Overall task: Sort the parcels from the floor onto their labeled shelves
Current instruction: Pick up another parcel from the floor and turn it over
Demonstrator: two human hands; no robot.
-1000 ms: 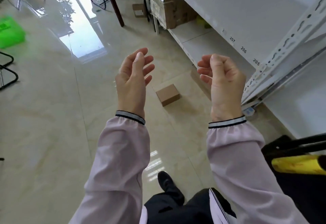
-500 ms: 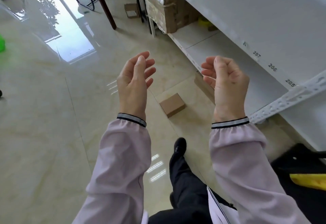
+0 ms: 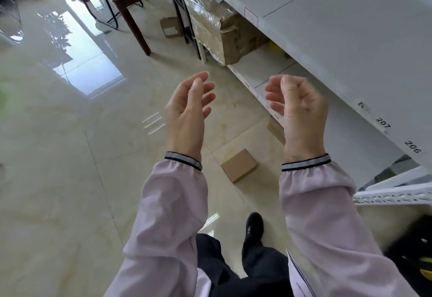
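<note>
A small brown cardboard parcel lies on the glossy tiled floor, below and between my two raised hands. My left hand is held up with its fingers apart and holds nothing. My right hand is up beside it, fingers loosely curled, also holding nothing. White metal shelves run along the right, with number labels 207 and 206 on the front edge.
A large taped cardboard box sits on the lower shelf at the far end. Another small box lies on the floor by a dark wooden table leg. My black shoe steps forward. A black and yellow object is at lower right.
I have walked forward along the shelves; the parcel on the floor now appears lower and nearer. Both hands stay raised, holding nothing, in much the same pose.
</note>
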